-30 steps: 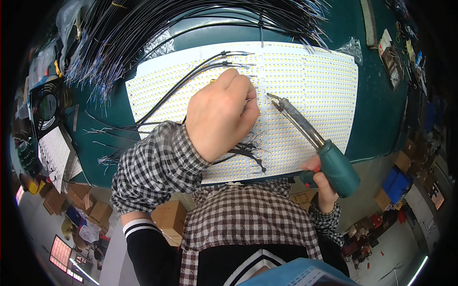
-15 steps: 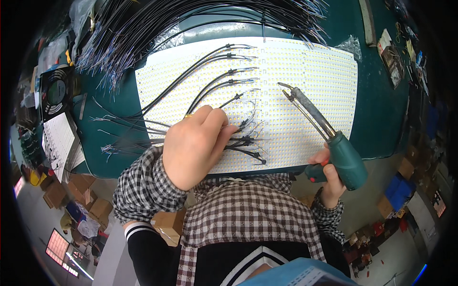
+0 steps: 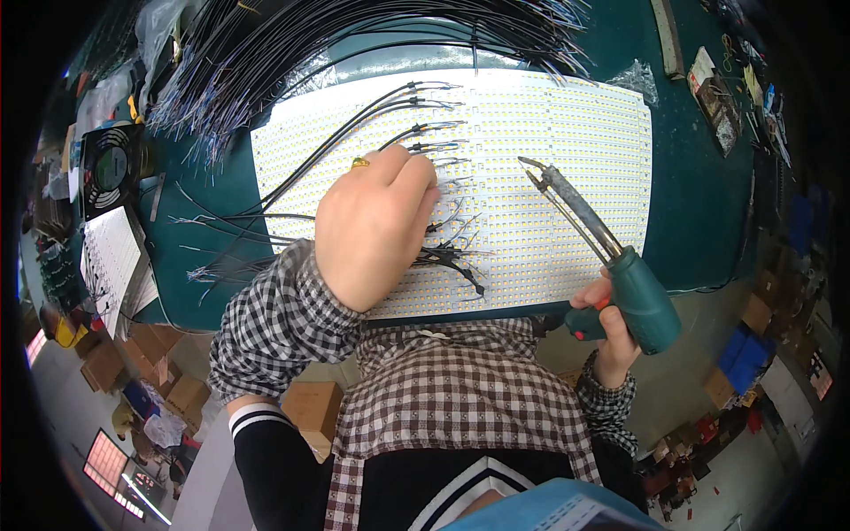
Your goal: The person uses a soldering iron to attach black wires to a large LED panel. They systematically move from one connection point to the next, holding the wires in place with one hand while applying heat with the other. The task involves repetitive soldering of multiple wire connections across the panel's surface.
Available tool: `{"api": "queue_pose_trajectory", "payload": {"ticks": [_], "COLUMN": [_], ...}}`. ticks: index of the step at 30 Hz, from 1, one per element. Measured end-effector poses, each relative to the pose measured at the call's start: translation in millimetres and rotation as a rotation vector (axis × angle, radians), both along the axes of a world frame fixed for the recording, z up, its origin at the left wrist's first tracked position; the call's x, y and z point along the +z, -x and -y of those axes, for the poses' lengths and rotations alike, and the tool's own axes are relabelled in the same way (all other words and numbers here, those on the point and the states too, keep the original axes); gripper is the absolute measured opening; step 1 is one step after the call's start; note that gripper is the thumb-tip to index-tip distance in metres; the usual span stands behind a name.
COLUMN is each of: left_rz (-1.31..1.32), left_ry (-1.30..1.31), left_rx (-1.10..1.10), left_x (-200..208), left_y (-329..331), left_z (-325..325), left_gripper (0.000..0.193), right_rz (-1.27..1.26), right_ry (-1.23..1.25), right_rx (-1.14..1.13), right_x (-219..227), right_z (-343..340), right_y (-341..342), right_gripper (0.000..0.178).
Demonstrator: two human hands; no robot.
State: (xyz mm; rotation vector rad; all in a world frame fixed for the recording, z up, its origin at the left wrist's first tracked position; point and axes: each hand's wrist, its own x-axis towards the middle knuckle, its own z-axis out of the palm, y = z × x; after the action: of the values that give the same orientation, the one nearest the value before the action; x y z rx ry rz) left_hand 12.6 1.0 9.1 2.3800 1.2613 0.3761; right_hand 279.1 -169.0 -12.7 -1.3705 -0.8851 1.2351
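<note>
A white LED board sheet (image 3: 558, 230), dotted with rows of small yellow chips, lies across the table in front of me. Several black cables (image 3: 341, 133) with stripped thin wire ends lie over its left half, their tips near the centre seam. Over these cables is my left hand (image 3: 376, 226), its thumb and fingers pinched together on a black cable. Wire ends poke out by the fingertips, which are partly hidden. My right hand (image 3: 613, 345) grips a green soldering gun (image 3: 651, 305) by its handle. The gun's metal tip hovers over the board's right half, apart from the wires.
A thick bundle of black cables (image 3: 266, 62) spreads along the far left. A black fan (image 3: 108, 173) and a stack of LED boards (image 3: 113, 257) sit at the left edge. Far right lie a grimy small box (image 3: 715, 102) and a long bar (image 3: 667, 40).
My left hand has moved away from me, up the row of cables, from a nearer cable to one farther up. The soldering gun stays nearly still. The board appears slightly farther left.
</note>
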Motion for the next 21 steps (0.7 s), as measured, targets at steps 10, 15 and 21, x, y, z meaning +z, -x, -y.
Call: {"api": "queue_pose_trajectory", "payload": {"ticks": [10,15,21], "left_rz": [0.365,0.357,0.365], "left_ry": [0.265,0.323,0.331], "left_rx": [-0.011,0.087,0.127], "left_x": [-10.9,-19.9,-22.6], "left_y": [-7.0,-10.7,-14.2], "left_z": [-6.8,-11.4,-14.4], "left_gripper": [0.009,0.009,0.009], "right_rz": [0.019,0.058,0.094], "right_ry": [0.012,0.000,0.041], "right_rx": [0.002,0.033,0.042], "right_x": [3.4,2.5,5.3], "right_z": [0.0,-2.1,-4.8], "right_y": [-0.2,-1.7,-0.1], "right_gripper": [0.059,0.060,0.061]}}
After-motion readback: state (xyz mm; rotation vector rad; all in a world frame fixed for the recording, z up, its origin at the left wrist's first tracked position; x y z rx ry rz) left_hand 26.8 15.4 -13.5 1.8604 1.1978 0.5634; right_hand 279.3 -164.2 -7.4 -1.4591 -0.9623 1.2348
